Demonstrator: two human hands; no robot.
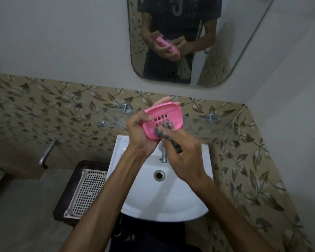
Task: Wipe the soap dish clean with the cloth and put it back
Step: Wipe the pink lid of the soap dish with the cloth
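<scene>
Bathroom corner with leaf-patterned tiles (44,110) on the lower walls and plain pale wall above; a white basin (164,193) is fixed below a clear glass shelf (216,128) carried on metal pegs. Held up over the back of the basin, in front of the shelf, is the pink soap dish (162,119) — tilted, its hollow side toward the camera, with square drain slots visible in its floor. The left hand (140,135) holds the dish: thumb laid on the near-left rim, fingertips showing past the far edge, so its grip is closed around the dish. The right hand (185,159) has its grip closed on a dark patterned cloth (165,129), the bunched end of which presses into the lower right part of the hollow; another dark part of the cloth shows by the knuckles. The hand and cloth are blurred. A metal tap (163,155) stands at the back of the basin, partly hidden by the hands, with the drain (159,175) just below it. To the left of the basin lies a white perforated plastic tray (87,193) on a dark stand. Further left, a metal tap (46,154) projects from the tiled wall. Above, a wall mirror (225,60) reflects the person's torso in a dark shirt, both hands, the pink dish and the hanging striped cloth.
</scene>
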